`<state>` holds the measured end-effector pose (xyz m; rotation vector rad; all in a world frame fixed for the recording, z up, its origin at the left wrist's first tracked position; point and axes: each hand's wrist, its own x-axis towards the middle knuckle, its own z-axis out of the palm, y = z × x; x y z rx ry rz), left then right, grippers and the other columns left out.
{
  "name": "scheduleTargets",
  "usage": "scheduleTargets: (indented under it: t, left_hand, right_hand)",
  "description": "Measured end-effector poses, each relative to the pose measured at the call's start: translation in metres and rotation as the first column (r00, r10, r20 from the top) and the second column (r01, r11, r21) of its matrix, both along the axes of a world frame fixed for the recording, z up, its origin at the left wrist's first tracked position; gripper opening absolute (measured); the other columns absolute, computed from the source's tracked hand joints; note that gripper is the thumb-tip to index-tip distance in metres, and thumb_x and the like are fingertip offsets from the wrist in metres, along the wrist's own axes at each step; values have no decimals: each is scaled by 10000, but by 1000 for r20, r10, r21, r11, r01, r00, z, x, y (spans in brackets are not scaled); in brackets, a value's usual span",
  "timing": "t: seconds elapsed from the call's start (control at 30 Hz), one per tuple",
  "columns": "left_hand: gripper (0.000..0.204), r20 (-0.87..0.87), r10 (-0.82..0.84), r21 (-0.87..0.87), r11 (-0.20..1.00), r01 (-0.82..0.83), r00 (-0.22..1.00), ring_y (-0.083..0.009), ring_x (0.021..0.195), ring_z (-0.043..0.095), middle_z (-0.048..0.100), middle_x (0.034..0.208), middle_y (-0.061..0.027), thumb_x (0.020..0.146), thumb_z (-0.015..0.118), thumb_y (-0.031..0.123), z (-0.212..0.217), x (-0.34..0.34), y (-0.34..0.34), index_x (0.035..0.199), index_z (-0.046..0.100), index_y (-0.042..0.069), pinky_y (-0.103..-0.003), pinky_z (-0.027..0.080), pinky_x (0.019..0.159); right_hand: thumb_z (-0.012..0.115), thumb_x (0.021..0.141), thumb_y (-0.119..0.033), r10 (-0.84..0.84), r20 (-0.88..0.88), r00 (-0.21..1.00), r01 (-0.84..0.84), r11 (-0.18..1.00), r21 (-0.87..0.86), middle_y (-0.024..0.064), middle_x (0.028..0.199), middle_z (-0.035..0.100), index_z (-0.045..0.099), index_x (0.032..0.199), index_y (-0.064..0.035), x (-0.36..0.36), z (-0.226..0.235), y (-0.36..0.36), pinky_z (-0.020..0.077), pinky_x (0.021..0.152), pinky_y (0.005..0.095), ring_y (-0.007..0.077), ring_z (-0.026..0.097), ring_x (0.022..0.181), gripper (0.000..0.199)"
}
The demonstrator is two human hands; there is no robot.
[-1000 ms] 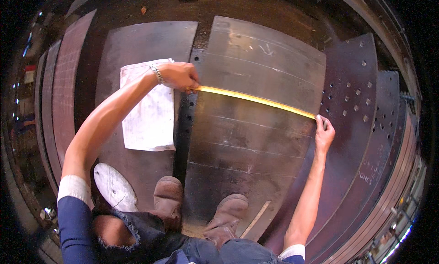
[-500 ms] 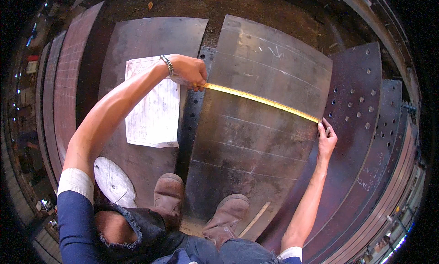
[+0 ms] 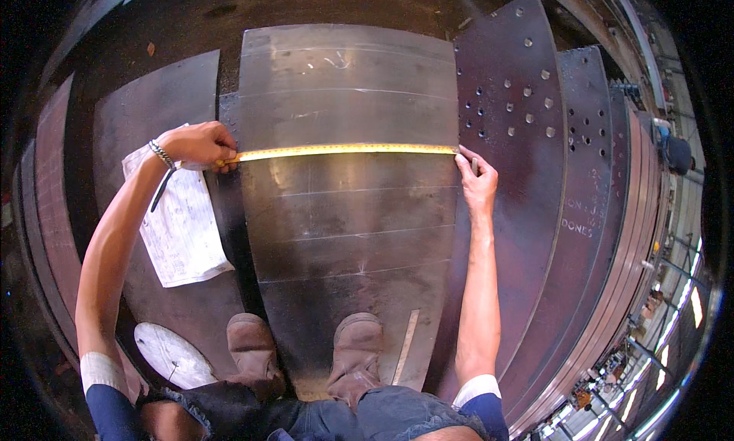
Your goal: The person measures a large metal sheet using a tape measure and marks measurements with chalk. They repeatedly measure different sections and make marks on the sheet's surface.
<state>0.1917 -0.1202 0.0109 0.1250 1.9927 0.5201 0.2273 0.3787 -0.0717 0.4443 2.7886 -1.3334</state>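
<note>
A yellow tape measure [image 3: 352, 150] is stretched straight across a dark steel plate [image 3: 359, 235] scored with several pale chalk lines. My left hand [image 3: 200, 146], with a chain bracelet at the wrist, is closed on the tape at the plate's left edge; a dark strap hangs below that wrist. At the right edge my right hand [image 3: 477, 179] pinches the tape's end. A short grey stick-like piece, its kind unclear, also shows between the right fingers. Under my left forearm lies a creased white paper sheet [image 3: 183, 227] with faint drawing on it.
My boots [image 3: 357, 353] stand on the plates. Near them lie a flat ruler-like strip [image 3: 407, 345] and a white oval plate [image 3: 172, 355]. On the right, drilled steel plates [image 3: 527, 173] overlap beside a stack of long plates [image 3: 612, 288]. Another plate [image 3: 164, 97] lies left.
My view has turned to the right, so the plate, tape and hands appear further left. The tape now looks level across the plate. Both hands keep their hold.
</note>
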Motion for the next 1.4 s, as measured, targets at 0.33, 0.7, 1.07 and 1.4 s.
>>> scheduleTargets:
  t: [0.33, 0.7, 1.07, 1.4]
  left_hand:
    - [258, 6, 28, 46, 999, -28, 1000, -154, 751, 669, 714, 813, -53, 889, 581, 274, -11, 3, -11, 906, 723, 59, -313, 515, 709]
    - [268, 40, 27, 30, 999, -28, 999, -145, 775, 676, 720, 829, -62, 876, 601, 286, -11, 1, -11, 902, 722, 48, -308, 518, 721]
    - [251, 62, 2, 42, 999, -5, 998, -154, 752, 668, 712, 806, -55, 887, 579, 248, -13, -2, -12, 913, 719, 42, -313, 514, 706]
    - [256, 34, -9, 16, 1000, 8, 999, -170, 774, 682, 720, 833, -77, 884, 596, 267, -6, -4, -6, 916, 724, 49, -315, 522, 715]
  right_hand:
    - [655, 880, -147, -8, -110, 994, 13, 999, 48, 53, 905, 714, 700, 1085, -47, 0, 8, -8, 487, 761, 257, 88, 621, 818, 233]
    - [484, 965, -207, 397, 0, 918, -394, 911, 122, 207, 917, 677, 620, 1124, -25, -21, 82, -102, 516, 716, 388, 352, 675, 838, 278]
    - [585, 952, -182, 287, -10, 958, -256, 838, -482, -27, 684, 584, 606, 847, -42, -33, 42, -150, 384, 513, 235, 27, 459, 581, 176]
    - [540, 984, -274, 344, 65, 937, -246, 777, -579, -16, 664, 544, 535, 900, -46, -38, 16, -156, 382, 528, 232, 57, 468, 583, 243]
